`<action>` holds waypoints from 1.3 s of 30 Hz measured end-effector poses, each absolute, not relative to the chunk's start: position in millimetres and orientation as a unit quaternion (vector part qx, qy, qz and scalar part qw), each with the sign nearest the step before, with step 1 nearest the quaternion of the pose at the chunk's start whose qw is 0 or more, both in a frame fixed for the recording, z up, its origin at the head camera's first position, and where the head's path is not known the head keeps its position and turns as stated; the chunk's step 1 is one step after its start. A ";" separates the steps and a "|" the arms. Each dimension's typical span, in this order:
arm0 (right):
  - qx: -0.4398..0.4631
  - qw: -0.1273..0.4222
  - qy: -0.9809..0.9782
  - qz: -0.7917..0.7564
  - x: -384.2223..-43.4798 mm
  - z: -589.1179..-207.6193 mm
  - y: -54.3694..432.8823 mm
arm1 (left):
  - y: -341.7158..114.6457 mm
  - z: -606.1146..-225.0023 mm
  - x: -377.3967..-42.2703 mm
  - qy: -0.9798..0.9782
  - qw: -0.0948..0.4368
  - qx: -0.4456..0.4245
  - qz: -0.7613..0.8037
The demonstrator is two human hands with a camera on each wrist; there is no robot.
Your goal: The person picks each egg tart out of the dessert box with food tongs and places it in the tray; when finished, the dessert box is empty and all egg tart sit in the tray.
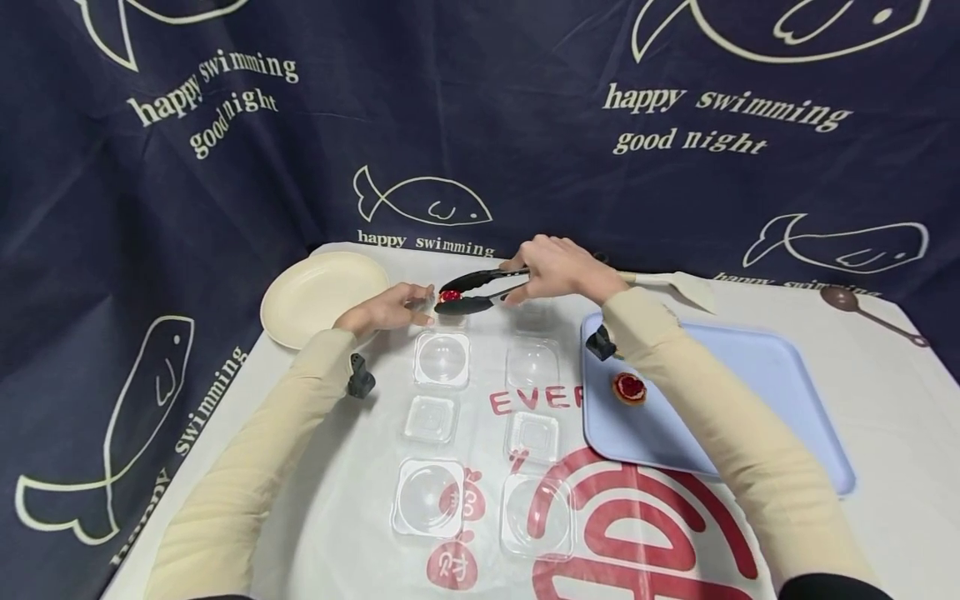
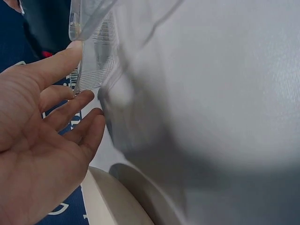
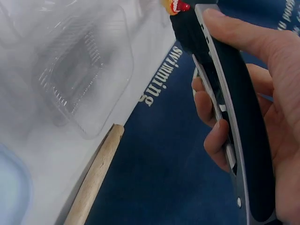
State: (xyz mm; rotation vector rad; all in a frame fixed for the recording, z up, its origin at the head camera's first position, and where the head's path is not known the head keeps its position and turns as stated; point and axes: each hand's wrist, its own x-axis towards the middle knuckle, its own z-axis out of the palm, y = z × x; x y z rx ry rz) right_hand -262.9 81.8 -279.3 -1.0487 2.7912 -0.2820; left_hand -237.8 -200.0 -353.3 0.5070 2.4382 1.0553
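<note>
My right hand (image 1: 558, 268) grips black-and-metal tongs (image 1: 463, 307) at the back of the table. Between the tong tips is a small tart with a red topping (image 1: 450, 296), over a clear plastic container (image 1: 452, 320). In the right wrist view, the thumb lies along one arm of the tongs (image 3: 241, 122) and the fingers curl round the other. My left hand (image 2: 51, 126) holds the side of that container (image 2: 96, 58), thumb at its upper edge and fingertips at a lower corner. The tart's underside is hidden by the tongs.
Several clear containers (image 1: 442, 360) stand open in two columns. A blue tray (image 1: 757, 375) at right bears another red-topped tart (image 1: 628, 388). A cream plate (image 1: 322, 287) is at back left. A wooden-handled turner (image 1: 693, 290) and brown spoon (image 1: 840, 298) lie at back right.
</note>
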 end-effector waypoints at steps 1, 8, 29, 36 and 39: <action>-0.348 0.073 0.929 -0.104 -261.8 -278.1 85.9 | -199.8 -353.5 -238.0 0.881 0.218 0.182 0.379; -0.348 0.066 0.921 -0.162 -247.1 -268.5 119.4 | -195.9 -353.1 -239.9 0.879 0.230 0.168 0.381; -0.305 0.030 0.932 -0.192 -171.0 -285.6 260.5 | -198.0 -358.1 -237.2 0.878 0.231 0.177 0.380; -0.243 0.000 0.950 -0.198 -142.3 -288.2 300.6 | -200.1 -354.5 -235.7 0.877 0.233 0.179 0.381; -0.231 -0.013 0.954 -0.192 -129.9 -290.8 318.9 | -200.6 -352.7 -236.0 0.877 0.232 0.180 0.381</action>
